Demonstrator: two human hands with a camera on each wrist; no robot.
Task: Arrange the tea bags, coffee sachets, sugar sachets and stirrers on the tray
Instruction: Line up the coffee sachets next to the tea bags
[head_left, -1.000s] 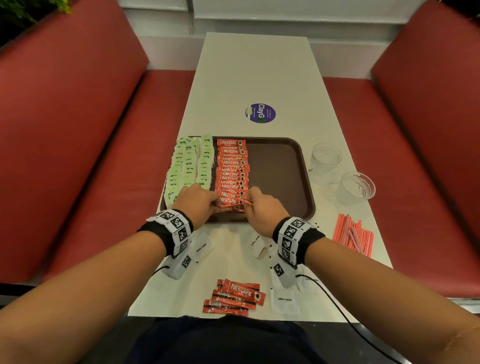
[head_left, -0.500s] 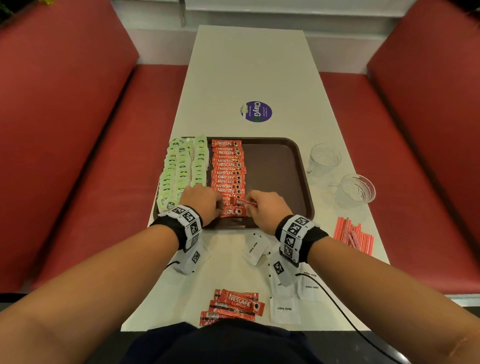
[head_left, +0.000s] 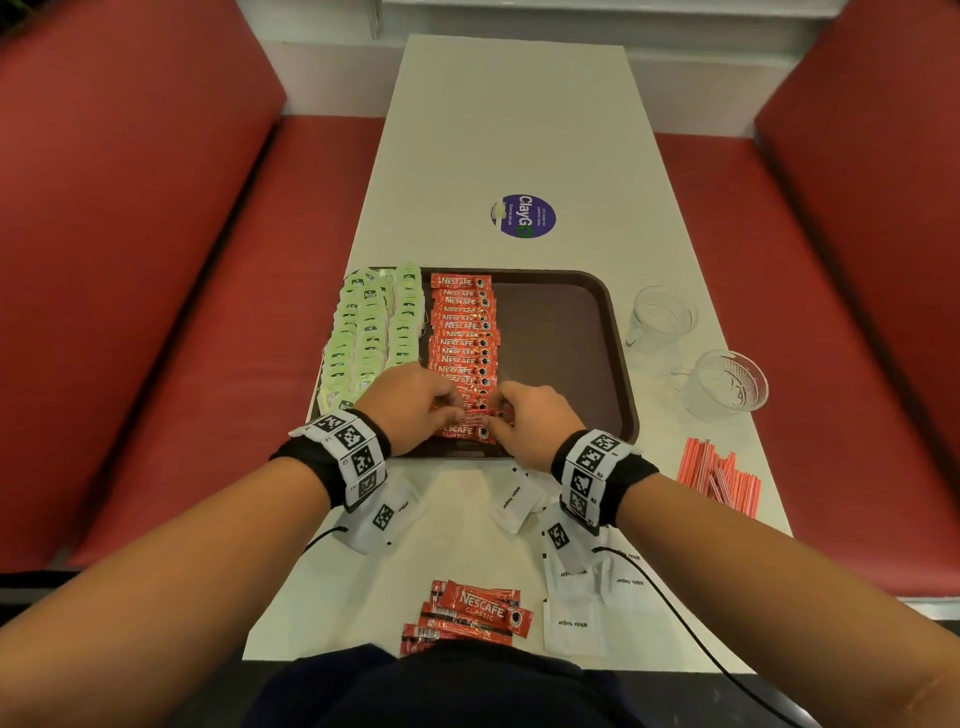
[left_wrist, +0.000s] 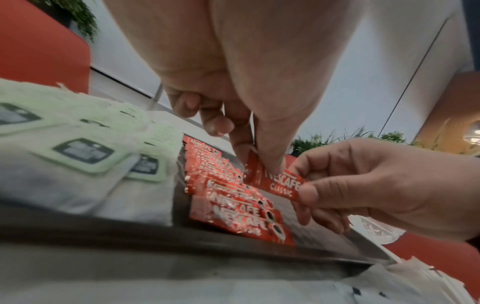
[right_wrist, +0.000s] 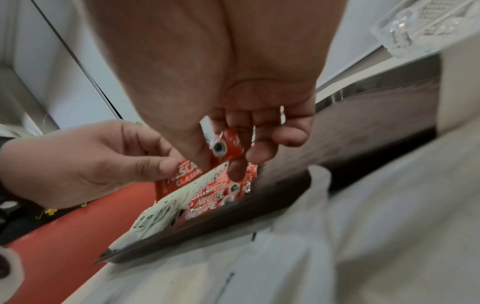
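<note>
Spare coffee sachets (head_left: 470, 613) lie at the table's near edge. Beyond, left hand (head_left: 410, 402) and right hand (head_left: 532, 415) each pinch one sachet (left_wrist: 275, 181) above the tray's (head_left: 561, 332) near edge; careless lowering might disturb the coffee row (head_left: 462, 332).

- The tray (head_left: 566, 332) lay on the bench (head_left: 509, 130).
- Tea bags (head_left: 371, 327) filled its left side, a coffee sachet column (head_left: 462, 332) just right of them.
- Two glasses (head_left: 691, 353) stood right of the tray, stirrers (head_left: 719, 475) nearer.
- Sugar sachets (head_left: 574, 618) and loose coffee sachets (head_left: 467, 616) lay nearest.
</note>
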